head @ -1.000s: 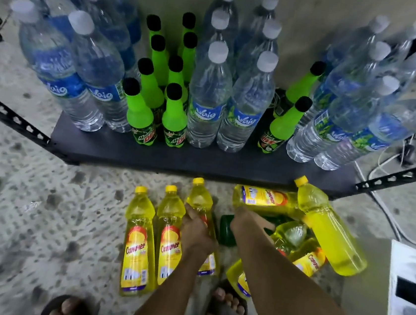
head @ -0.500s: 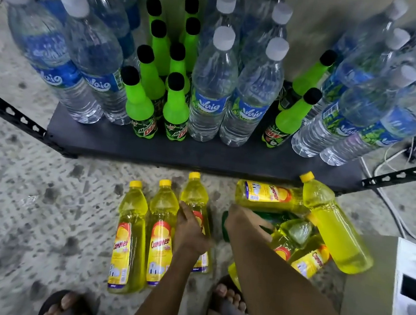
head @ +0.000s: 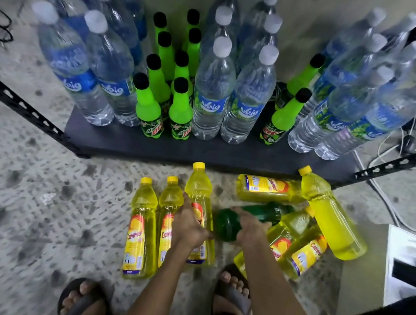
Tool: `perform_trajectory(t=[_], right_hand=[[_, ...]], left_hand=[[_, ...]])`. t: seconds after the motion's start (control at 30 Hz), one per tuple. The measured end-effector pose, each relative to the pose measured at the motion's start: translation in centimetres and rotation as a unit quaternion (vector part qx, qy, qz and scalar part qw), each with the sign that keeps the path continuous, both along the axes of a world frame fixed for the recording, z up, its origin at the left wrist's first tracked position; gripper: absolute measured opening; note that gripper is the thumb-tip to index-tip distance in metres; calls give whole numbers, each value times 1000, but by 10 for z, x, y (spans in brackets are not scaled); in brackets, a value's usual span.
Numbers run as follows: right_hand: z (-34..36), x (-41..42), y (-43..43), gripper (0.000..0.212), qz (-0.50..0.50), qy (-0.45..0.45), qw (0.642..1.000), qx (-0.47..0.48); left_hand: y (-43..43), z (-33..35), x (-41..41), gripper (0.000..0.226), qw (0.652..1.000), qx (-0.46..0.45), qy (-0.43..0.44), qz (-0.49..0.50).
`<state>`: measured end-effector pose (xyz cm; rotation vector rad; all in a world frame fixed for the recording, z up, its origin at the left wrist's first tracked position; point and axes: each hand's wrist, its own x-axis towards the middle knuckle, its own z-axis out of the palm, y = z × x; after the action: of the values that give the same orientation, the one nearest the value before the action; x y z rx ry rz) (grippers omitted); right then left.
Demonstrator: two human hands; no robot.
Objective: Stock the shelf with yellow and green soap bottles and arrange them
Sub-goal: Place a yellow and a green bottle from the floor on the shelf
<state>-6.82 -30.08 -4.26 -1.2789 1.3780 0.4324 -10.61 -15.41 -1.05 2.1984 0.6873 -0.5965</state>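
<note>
Since a moment ago the right hand [head: 250,230] has pulled the dark green bottle [head: 252,218] further out of the pile, so more of its body shows; the left hand [head: 189,223] has kept its place. The right hand is closed around the green bottle near its base end, the bottle lying on its side on the floor [head: 41,203]. The left hand wraps the third yellow bottle [head: 201,195] of a row of three lying side by side, caps toward the shelf [head: 202,154]; that bottle lies a bit further forward than its two neighbours [head: 140,227]. To the right is a loose heap of more yellow bottles [head: 329,217], crossed over one another, one lying just below the shelf's front edge. On the shelf stand clear water bottles [head: 212,88] in groups, with bright green soda bottles [head: 150,106] between them. Two sandalled feet [head: 233,289] stand on the floor below the hands.
</note>
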Motion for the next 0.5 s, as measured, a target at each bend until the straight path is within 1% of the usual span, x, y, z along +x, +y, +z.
perform_trajectory(t=[0.03, 0.07, 0.13, 0.23, 0.27, 0.33, 0.4, 0.5], right_hand=[[3, -5, 2, 129, -12, 2, 1000, 2], [11, -14, 3, 128, -20, -5, 1000, 10], [27, -35, 2, 116, -32, -35, 999, 20], [51, -55, 1, 95, -22, -67, 996, 50], [57, -60, 1, 93, -26, -80, 995, 61], [79, -69, 2, 95, -11, -106, 992, 72], [116, -80, 1, 95, 17, -149, 987, 61], [168, -88, -7, 108, 63, -241, 967, 46]], left_hand=[[6, 6, -1, 150, 1000, 1, -4, 3], [11, 10, -2, 151, 1000, 5, -14, 4], [22, 34, -5, 154, 999, 22, -37, -6], [34, 72, -12, 152, 997, 34, -73, -23], [36, 86, -14, 152, 996, 28, -86, -25], [39, 113, -19, 153, 993, 33, -106, -36], [40, 144, -28, 152, 991, 41, -122, -42], [40, 190, -42, 156, 984, 20, -177, -31]])
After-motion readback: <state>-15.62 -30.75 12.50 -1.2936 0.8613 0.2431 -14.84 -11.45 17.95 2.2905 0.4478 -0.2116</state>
